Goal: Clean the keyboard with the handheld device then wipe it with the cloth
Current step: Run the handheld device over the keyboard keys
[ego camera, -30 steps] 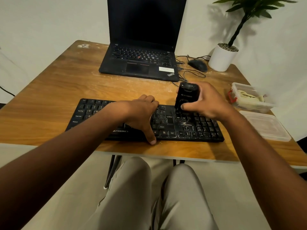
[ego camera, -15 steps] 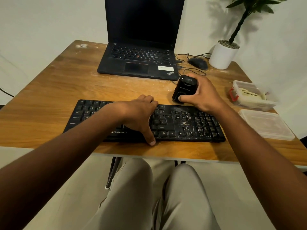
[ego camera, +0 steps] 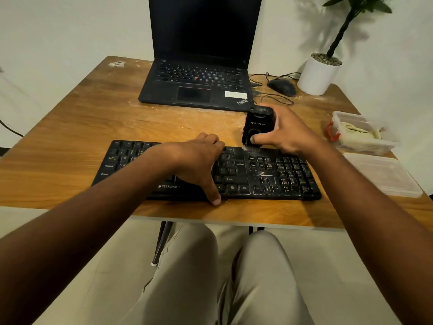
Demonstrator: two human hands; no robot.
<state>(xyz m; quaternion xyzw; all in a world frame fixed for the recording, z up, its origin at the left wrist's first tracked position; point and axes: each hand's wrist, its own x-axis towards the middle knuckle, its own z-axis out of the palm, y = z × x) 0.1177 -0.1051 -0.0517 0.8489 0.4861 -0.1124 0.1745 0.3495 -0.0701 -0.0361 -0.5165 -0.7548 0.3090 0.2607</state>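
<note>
A black dusty keyboard (ego camera: 269, 179) lies along the near edge of the wooden table (ego camera: 82, 127). My left hand (ego camera: 196, 163) rests on its middle, fingers curled over the far edge and thumb down on the near edge. My right hand (ego camera: 285, 132) grips a black handheld device (ego camera: 257, 127) upright, its brush end touching the keyboard's far edge right of the middle. White dust lies on the arrow keys and number pad. A pale cloth (ego camera: 356, 133) sits in a clear container (ego camera: 360, 146) at the right.
An open black laptop (ego camera: 199, 85) stands behind the keyboard. A black mouse (ego camera: 282, 87) with cables and a white potted plant (ego camera: 318, 73) are at the back right. A clear lid (ego camera: 384, 174) lies by the table's right edge.
My right hand has carried the device from the number-pad area back to the keyboard's far edge. My left hand has stayed in place on the keyboard.
</note>
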